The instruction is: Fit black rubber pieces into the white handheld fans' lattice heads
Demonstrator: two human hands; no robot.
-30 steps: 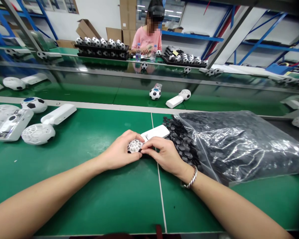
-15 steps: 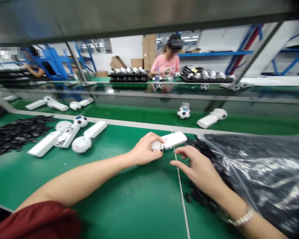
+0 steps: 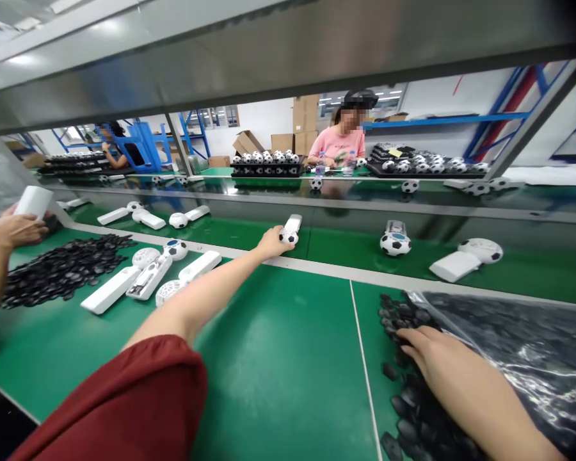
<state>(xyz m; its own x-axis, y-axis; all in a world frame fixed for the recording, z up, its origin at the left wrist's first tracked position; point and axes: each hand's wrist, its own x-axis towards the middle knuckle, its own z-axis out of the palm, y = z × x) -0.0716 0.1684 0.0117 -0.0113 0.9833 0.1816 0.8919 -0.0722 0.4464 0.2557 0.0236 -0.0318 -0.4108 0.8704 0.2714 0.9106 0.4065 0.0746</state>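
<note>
Soccer-ball unit (image 3: 290,235) is lying on the green strip (image 3: 336,251) beyond the table (image 3: 278,358), the left hand (image 3: 271,244) grasping its ball end; the right hand (image 3: 441,358) is touching black pieces (image 3: 408,430), grip indeterminable.

Desk (image 3: 278,358): smooth, faintly glossy. Bag (image 3: 532,352) near far edge, right: clear, glossy plastic. Black pieces (image 3: 413,410): matt plastic. Sleeve (image 3: 125,397): cloth.
</note>
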